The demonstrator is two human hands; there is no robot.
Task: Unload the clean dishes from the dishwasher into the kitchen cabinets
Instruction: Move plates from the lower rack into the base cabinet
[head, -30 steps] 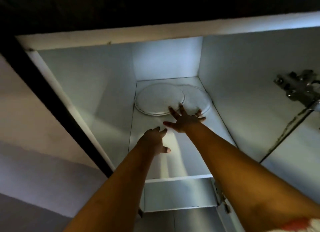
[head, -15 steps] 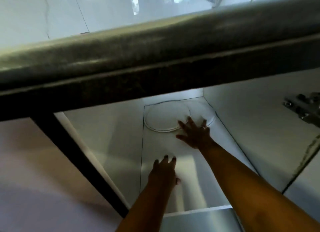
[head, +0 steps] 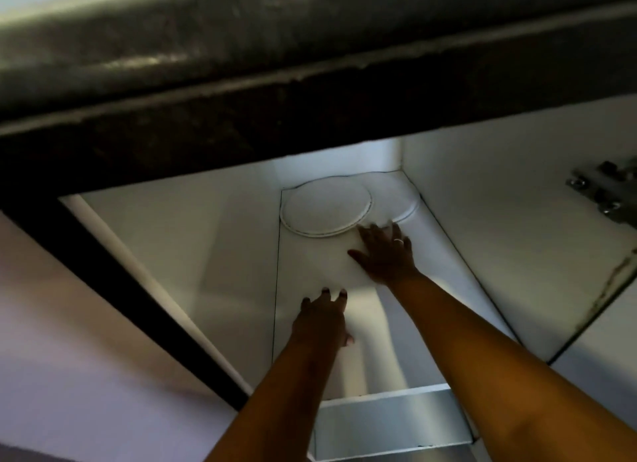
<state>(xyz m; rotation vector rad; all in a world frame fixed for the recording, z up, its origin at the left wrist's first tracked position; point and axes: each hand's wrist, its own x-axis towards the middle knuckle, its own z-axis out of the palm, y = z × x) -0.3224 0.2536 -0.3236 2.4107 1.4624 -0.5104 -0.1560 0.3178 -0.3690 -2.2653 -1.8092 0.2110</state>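
Note:
Two white plates lie flat at the back of a white lower cabinet shelf (head: pixel 310 282). The left plate (head: pixel 325 206) overlaps the right plate (head: pixel 396 199). My right hand (head: pixel 384 251) reaches in with fingers spread, its fingertips at the front rims of both plates; a ring shows on one finger. My left hand (head: pixel 322 318) lies nearer the shelf's front, palm down, fingers relaxed, holding nothing. The dishwasher is out of view.
A dark stone countertop edge (head: pixel 310 65) overhangs the cabinet across the top. A black frame post (head: pixel 113 279) runs along the left. The open cabinet door with a metal hinge (head: pixel 606 196) is at the right. A lower shelf front (head: pixel 389 427) shows below.
The view has tilted up, bringing the countertop edge into sight. My left hand has drawn back toward the shelf's front. My right hand stays at the plates' rims.

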